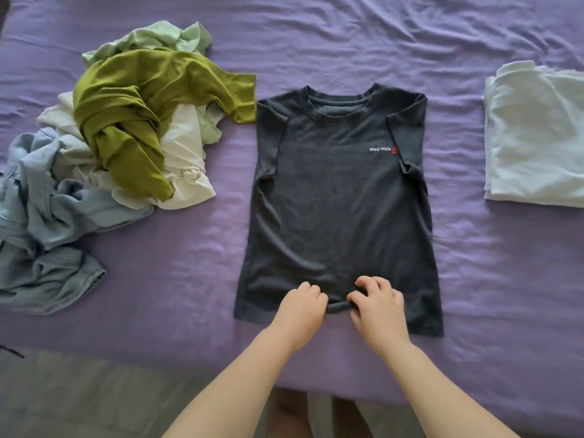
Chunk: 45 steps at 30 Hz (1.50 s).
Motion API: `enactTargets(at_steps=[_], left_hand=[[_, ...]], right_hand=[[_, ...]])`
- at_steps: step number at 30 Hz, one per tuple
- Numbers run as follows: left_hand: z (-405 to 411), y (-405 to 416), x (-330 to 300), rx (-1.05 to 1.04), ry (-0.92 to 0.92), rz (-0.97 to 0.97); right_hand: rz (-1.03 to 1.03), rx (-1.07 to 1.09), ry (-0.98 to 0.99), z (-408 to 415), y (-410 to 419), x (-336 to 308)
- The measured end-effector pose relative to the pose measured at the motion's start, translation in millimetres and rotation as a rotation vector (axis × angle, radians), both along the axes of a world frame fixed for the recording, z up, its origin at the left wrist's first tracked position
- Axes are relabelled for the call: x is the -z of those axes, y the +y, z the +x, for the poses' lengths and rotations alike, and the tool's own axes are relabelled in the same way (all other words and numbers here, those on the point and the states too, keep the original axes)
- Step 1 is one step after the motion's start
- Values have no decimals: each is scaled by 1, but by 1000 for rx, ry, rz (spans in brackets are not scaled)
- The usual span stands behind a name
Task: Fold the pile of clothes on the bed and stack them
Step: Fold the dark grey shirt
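hands (341, 308) on "miu miu" t-shirt (338, 200)

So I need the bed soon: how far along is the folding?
Early. One pale folded garment lies at the right. Both hands, left and right, grip the dark T-shirt's hem, sleeves already tucked in. The crumpled pile remains.

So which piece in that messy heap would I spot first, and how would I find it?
On the purple bedsheet, look left of the dark grey T-shirt to the unfolded pile. The olive-green top is draped over it. It is the only strongly coloured piece; its neighbours are pale mint, cream and light blue denim.
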<state>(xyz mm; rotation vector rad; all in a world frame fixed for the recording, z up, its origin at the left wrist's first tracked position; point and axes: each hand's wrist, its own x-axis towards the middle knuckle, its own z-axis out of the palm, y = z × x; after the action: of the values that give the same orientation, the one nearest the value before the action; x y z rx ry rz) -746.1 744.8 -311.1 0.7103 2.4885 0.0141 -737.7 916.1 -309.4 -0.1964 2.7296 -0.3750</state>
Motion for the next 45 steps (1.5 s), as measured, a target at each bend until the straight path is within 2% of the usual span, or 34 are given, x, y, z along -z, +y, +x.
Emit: enactTargets(at_steps=[4,7,11,15,22,27,32,37,39,41,43,45], left_hand=[[-32,-15,-5,-493,-265,282],[-68,-34,-20,-710,-235,342],[-126,-50,-40,-854,-123,376],[-188,-53,-58,-837,-102,512],[-279,-54,-54,-795,-64,571],[-332,-59,-39,-698,-61,453],[-385,-54,-33,-634,87,324],[-420,-47,-16,-663,49,198],[-421,-49,-7,-687,22,100],[-417,-50,2,-730,51,37],[-414,-48,9,-758,99,12],[-414,-45,12,-773,121,4]], right_hand=[[-153,78,-154,-33,13,-4],[-272,235,-146,-74,19,-20],[-309,353,-98,-136,17,-41],[-432,418,-75,-197,12,-57],[-444,445,-76,-272,15,-59],[-372,468,-96,-303,21,-43],[-307,456,-78,-352,24,-33],[-379,489,-172,-385,33,-16],[-345,375,-220,-375,44,-10],[-227,165,-264,-359,53,-5],[-64,-66,-229,-347,61,1],[-76,-123,-162,-344,66,5]])
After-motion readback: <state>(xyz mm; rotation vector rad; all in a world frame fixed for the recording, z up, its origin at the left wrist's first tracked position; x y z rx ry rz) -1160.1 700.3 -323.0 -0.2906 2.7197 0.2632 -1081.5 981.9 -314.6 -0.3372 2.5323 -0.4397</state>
